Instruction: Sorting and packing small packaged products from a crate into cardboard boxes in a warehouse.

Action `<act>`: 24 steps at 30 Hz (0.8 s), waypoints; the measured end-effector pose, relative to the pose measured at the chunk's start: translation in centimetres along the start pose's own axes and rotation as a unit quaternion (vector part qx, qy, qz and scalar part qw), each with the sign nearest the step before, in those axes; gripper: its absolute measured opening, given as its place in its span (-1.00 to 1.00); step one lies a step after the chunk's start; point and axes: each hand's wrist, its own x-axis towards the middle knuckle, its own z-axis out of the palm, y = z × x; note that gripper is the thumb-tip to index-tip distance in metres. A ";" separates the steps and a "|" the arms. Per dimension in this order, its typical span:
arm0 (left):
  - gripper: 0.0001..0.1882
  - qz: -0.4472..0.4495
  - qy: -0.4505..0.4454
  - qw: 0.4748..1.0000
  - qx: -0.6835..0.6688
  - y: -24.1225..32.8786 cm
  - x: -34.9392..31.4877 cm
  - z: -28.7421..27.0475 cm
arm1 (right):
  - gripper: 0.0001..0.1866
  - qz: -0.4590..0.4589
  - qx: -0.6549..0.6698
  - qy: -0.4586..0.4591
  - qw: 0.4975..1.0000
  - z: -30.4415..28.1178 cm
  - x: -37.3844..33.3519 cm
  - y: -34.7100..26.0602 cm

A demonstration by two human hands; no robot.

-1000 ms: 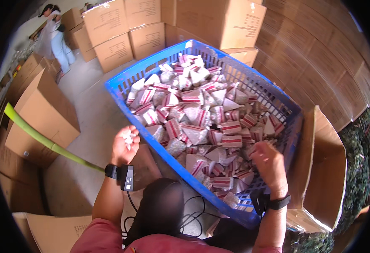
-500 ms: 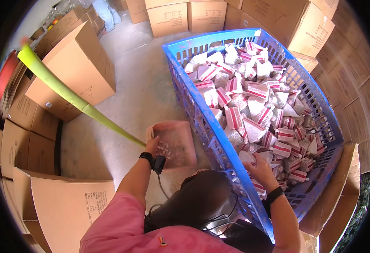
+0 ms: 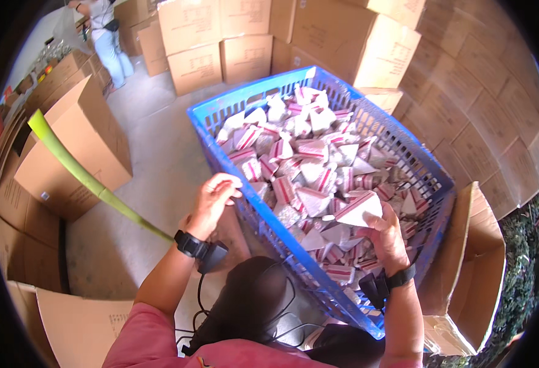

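Observation:
My right hand (image 3: 387, 236) is closed on a cake-slice-shaped wedge (image 3: 356, 207), white-topped with red stripes on its side and apparently wrapped in clear plastic. It is held just above a heap of similar wedges (image 3: 311, 149) in a blue plastic crate (image 3: 236, 165). By the crate's left rim, my left hand (image 3: 211, 202) is raised, fingers bent but apart, with nothing visible in it. Beneath the left forearm, a pinkish dustpan (image 3: 231, 236) lies on the floor, partly hidden. A long yellow-green handle (image 3: 91, 184) slants up to the left from near the left wrist.
An opened carton (image 3: 475, 270) stands against the crate's right side. Stacked cartons (image 3: 196, 67) line the back and right. More boxes (image 3: 82, 147) stand at the left. Far off at the upper left is another person (image 3: 110, 46). Cables (image 3: 202, 306) hang around my knee.
My left hand has come up from the dustpan to beside the crate rim. My right hand has lifted a wedge from the heap. The view has swung to the right.

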 end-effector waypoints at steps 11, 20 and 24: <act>-0.60 -0.194 -0.432 0.858 -0.200 3.8 -2.4 19.1 | -0.21 -0.195 0.091 -0.016 0.977 -3.2 -6.0 -3.0; -0.56 0.078 -0.367 0.895 0.241 1.1 -2.9 23.1 | -0.28 -0.184 -0.002 0.030 0.983 -6.2 -4.7 0.2; -0.51 -0.131 -0.355 0.925 -0.045 1.4 -3.4 24.1 | -0.47 -0.195 0.113 0.107 0.968 -6.0 -3.4 1.3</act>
